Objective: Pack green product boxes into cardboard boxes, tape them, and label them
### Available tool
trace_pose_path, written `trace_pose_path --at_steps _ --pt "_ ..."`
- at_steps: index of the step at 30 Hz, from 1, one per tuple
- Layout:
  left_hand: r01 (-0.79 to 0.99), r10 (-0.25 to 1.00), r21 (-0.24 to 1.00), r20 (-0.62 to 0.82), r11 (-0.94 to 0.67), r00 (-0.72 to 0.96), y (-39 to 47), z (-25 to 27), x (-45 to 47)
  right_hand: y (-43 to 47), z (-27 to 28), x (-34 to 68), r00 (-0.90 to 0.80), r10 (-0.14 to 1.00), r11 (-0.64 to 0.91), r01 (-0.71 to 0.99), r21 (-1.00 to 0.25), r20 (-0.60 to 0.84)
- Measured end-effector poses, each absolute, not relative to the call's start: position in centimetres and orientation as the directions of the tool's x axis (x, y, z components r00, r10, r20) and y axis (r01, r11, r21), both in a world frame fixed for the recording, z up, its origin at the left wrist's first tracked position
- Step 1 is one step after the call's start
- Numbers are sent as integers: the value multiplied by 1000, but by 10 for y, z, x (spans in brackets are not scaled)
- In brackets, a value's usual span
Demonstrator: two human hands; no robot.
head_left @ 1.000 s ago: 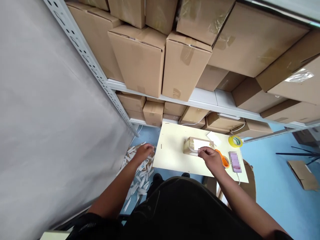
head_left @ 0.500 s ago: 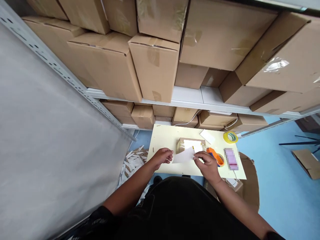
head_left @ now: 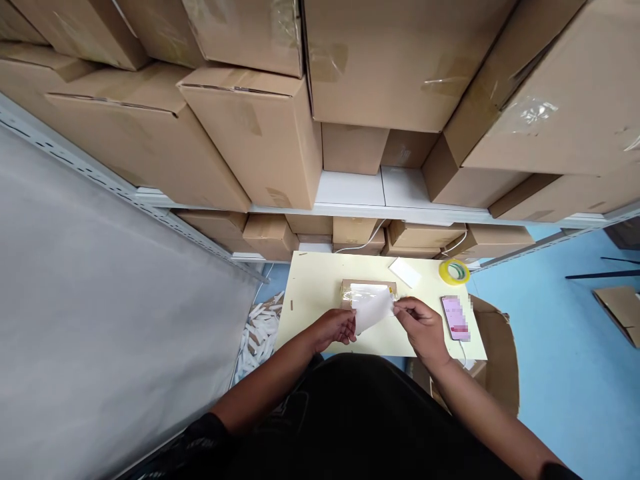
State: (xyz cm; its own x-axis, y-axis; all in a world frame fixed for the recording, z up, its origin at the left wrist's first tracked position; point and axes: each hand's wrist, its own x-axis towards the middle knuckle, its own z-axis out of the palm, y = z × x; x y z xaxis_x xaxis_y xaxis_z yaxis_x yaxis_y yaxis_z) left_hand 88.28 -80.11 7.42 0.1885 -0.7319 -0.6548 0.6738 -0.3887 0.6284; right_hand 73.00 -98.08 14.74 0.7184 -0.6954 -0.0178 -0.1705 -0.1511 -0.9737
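Note:
A thin white sheet of paper hangs tilted between my two hands over the table. My left hand pinches its left edge, with the fingers curled. At the upper right corner, the thumb and forefinger of my right hand are closed on the sheet. Just behind it lies a small taped cardboard box with a white paper on top, partly covered by the sheet. The orange tape dispenser cannot be seen; my right hand is where it lay.
On the pale yellow table lie a white flat pad, a yellow tape roll and a phone with a cable. Shelves of cardboard boxes rise behind. Paper scraps cover the floor at left.
My left hand and the sheet have come in front of the box, and my right hand has shifted slightly relative to the table, hiding the orange dispenser. The camera view has turned.

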Motion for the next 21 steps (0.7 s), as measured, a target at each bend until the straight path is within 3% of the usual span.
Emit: trace_pose_path --at_steps 5,10,14,21 --pt "602 -723 759 -559 -249 406 -808 76 879 -991 137 727 723 -691 -198 -181 -963 6" --pt "221 -661 874 -475 -433 581 -816 82 899 -995 100 722 632 -769 -146 -313 -939 -91" --pt "-114 -649 809 -369 -577 665 -834 82 917 -996 68 723 586 -798 -158 -427 -890 -140" --pt "-346 -627 587 -381 -732 679 -861 65 926 -1007 40 740 629 -769 -312 -529 -790 -118"
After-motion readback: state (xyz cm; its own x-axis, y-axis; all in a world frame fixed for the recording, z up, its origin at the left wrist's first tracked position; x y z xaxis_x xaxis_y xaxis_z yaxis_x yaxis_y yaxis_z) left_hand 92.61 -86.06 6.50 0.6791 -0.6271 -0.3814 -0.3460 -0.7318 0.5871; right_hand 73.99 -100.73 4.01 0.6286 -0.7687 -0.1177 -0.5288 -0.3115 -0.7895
